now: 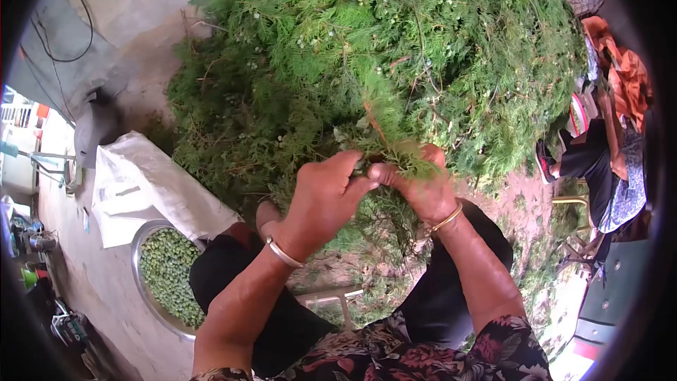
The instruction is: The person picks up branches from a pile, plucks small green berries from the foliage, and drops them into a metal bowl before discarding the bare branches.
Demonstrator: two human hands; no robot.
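A sprig [395,152] of feathery green is held up in front of the big heap [395,35] of cut branches. The right hand [419,187] is clenched round its stems, thumb tip pressed in, with foliage spilling out over the knuckles. The left hand [324,197] is pinched shut at the sprig's near end, thumb against forefinger, and the two hands touch there. Whether a small green piece is caught in that pinch cannot be told, as it is hidden by the fingertips.

The step in hand is judged to be plucking at the sprig. Low on the left a metal bowl [135,261] is seen on the ground beside the knee, filled with small green bits [169,275], and a white sack [144,183] is draped just behind it. A next move would call for a firm hold by the right hand while the left pinch is drawn away, with the bowl well below and left of the hands.

A bangle is worn on each wrist. Another person [599,162] is seated at the right edge, apart from the hands.

No brand, label or writing can be read. Faint marks on the sack are too blurred.
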